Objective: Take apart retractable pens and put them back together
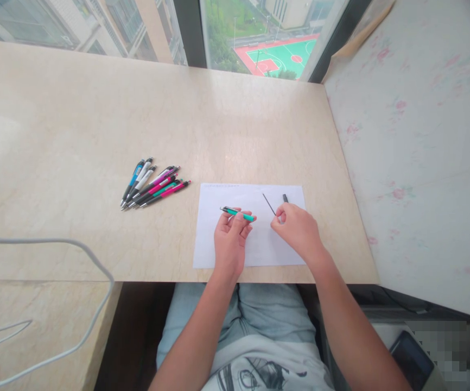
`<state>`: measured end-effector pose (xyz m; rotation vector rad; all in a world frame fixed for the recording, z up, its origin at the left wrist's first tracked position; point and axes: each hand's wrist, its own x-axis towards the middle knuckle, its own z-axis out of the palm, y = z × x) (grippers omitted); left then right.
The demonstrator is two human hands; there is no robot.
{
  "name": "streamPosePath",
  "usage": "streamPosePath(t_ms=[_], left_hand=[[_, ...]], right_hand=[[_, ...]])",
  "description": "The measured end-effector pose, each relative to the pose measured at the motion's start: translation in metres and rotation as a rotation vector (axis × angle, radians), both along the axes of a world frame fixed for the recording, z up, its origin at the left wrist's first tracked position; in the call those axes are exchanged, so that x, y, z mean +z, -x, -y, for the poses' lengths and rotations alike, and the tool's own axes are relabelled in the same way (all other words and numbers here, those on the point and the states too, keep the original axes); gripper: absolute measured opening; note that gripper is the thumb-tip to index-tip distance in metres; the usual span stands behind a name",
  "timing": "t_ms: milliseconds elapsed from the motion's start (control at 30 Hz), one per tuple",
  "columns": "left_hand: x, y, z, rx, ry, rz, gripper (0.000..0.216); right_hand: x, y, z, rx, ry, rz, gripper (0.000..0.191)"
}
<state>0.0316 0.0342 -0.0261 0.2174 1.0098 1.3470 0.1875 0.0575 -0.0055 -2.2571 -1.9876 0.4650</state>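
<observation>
My left hand [230, 239] is closed round a teal mechanical pencil [238, 213], held level over a white sheet of paper [222, 247]. My right hand [296, 228] pinches the lower end of a thin dark lead [268, 203] that slants up and to the left above the sheet. A small black cap [285, 197] lies on the paper just beyond my right hand's fingers. The two hands are a short way apart, both over the sheet.
Several mechanical pencils [153, 187] in blue, white, purple, teal and pink lie in a loose bunch on the beige marble sill [76, 136], left of the paper. A white cable [92, 260] loops at the left. A floral-papered wall [414, 152] stands at the right, with windows behind.
</observation>
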Motion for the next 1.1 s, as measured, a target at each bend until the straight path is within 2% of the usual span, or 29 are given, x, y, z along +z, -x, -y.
streamPosePath(t_ms=[133,233,333,433,533,700,900,1100], left_hand=[[0.003,-0.001,0.001,-0.004,0.005,0.012,0.032],[0.008,-0.001,0.000,0.009,0.008,0.049,0.030],[0.012,0.002,-0.002,0.038,0.020,0.104,0.028],[0.015,0.006,-0.003,0.058,0.044,0.121,0.029],[0.015,0.010,-0.004,0.067,0.044,0.114,0.029],[0.016,0.011,-0.002,0.080,0.027,0.125,0.026],[0.019,0.012,-0.002,0.109,0.024,0.147,0.024],[0.020,0.008,0.000,0.063,0.023,0.110,0.028]], right_hand=[[0.008,-0.003,0.005,0.074,-0.154,-0.153,0.006],[0.016,-0.002,0.015,0.108,-0.141,-0.318,0.005],[0.022,-0.003,0.025,0.082,-0.119,-0.495,0.012],[0.026,-0.007,0.033,0.076,-0.191,-0.580,0.018],[0.032,-0.012,0.037,0.083,-0.269,-0.619,0.014],[0.041,-0.013,0.040,0.098,-0.301,-0.665,0.012],[0.044,-0.010,0.040,0.091,-0.337,-0.639,0.012],[0.045,-0.005,0.037,0.158,-0.347,-0.561,0.013]])
